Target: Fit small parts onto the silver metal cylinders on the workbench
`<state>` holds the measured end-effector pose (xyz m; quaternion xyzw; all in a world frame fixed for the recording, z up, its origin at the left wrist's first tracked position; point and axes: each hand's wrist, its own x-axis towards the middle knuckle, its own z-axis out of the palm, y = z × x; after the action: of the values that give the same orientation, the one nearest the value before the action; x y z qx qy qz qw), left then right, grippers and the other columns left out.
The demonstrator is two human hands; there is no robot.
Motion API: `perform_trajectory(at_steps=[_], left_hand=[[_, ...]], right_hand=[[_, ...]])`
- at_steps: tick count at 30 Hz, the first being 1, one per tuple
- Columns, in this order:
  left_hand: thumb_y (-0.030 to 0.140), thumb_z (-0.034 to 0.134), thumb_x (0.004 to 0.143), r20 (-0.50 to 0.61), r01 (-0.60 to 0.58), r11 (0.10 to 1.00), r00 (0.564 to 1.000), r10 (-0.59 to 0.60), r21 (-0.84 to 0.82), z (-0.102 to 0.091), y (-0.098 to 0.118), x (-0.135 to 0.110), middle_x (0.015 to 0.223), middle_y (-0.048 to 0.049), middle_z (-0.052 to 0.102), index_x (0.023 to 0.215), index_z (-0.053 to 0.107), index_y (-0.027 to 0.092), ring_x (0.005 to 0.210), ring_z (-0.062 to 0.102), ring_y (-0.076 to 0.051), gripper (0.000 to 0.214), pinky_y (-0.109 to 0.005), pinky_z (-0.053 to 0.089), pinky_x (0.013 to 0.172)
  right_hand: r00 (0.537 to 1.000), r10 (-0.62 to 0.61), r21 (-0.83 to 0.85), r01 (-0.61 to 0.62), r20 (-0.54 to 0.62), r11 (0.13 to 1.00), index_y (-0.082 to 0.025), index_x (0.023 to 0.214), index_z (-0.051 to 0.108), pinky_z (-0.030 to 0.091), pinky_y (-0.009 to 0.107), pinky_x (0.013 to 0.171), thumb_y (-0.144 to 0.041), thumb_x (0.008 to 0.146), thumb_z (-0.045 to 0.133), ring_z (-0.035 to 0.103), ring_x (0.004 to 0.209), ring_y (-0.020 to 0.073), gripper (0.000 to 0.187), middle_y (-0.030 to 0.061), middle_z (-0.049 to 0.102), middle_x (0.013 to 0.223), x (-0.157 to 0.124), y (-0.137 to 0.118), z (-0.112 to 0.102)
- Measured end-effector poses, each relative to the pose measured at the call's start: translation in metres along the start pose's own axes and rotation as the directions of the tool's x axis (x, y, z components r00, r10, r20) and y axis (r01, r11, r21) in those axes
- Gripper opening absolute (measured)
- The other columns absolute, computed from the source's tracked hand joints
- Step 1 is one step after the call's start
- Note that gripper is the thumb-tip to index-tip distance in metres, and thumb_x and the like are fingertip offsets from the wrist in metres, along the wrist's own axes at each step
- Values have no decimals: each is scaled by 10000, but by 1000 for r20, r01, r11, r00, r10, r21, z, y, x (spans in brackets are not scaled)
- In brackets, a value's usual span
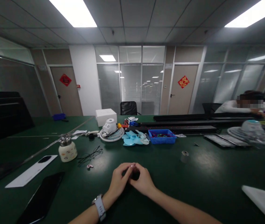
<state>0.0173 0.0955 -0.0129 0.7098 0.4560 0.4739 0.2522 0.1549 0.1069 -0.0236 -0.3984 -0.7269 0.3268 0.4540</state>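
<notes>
My left hand (120,178) and my right hand (144,179) meet over the dark green table (169,196), fingertips pressed together. Between them the curled fingers leave a dark gap, and anything small they hold is hidden. A watch with a pale strap (100,207) is on my left wrist. Nearest to the left hand lies a small pink earbud (89,166), with thin black-framed glasses (91,155) behind it. Off to the right of the right hand stands a small metal cylinder (184,156).
A cream jar (67,151), a white box (33,171) and a black tablet-like slab (42,197) are at left. Beyond my hands are a white fan (111,129), light-blue fan blades (134,138) and a blue tray (162,140). A person (235,105) leans on the table at far right.
</notes>
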Motion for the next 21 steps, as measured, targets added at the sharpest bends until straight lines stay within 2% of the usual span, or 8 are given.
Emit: perform_trajectory(at_steps=[5,8,12,15,19,21], left_hand=[[432,531,828,16,104,993,995,-103,-51,-7,-3,-1,1063,-56,697,1055,692,225,964,636,-206,347,-340,496,879],[433,559,808,30,83,996,996,-82,-33,-14,1,6,1042,-53,702,948,728,231,959,635,-211,299,-351,488,891],[450,573,793,-27,27,998,999,-26,51,-37,6,15,1076,-53,684,891,743,258,1010,603,-226,274,-394,451,933],[464,589,773,-49,21,985,999,-13,171,-54,-5,11,1042,-54,680,901,746,291,1026,566,-240,266,-419,413,945],[522,598,737,87,97,936,987,-134,338,-59,-31,-3,812,-56,654,880,755,296,850,560,-226,309,-384,414,837],[552,581,738,123,108,916,978,-167,386,-56,-40,-6,765,-51,627,916,748,298,817,544,-221,352,-362,402,804]], right_hand=[[1000,14,-75,-14,3,997,-208,824,557,481,283,698,-288,664,685,618,760,169,220,2,656,812,-4,0,-7],[1000,12,-64,-11,19,998,-212,843,554,478,283,709,-291,670,683,618,784,171,230,3,656,837,-5,-2,-8],[999,47,-59,-46,18,997,-216,837,547,473,287,714,-267,662,686,618,788,174,229,0,658,834,-4,-2,-6],[998,54,-69,-53,13,996,-214,821,542,470,291,716,-269,652,693,618,785,176,234,2,655,828,-3,-2,-5],[998,61,-76,-60,13,995,-210,829,542,472,296,734,-255,645,691,617,795,177,241,10,655,838,-5,-3,-6],[997,76,-83,-76,-3,994,-212,835,543,474,297,738,-251,645,690,615,801,177,243,12,654,844,-6,-4,-8]])
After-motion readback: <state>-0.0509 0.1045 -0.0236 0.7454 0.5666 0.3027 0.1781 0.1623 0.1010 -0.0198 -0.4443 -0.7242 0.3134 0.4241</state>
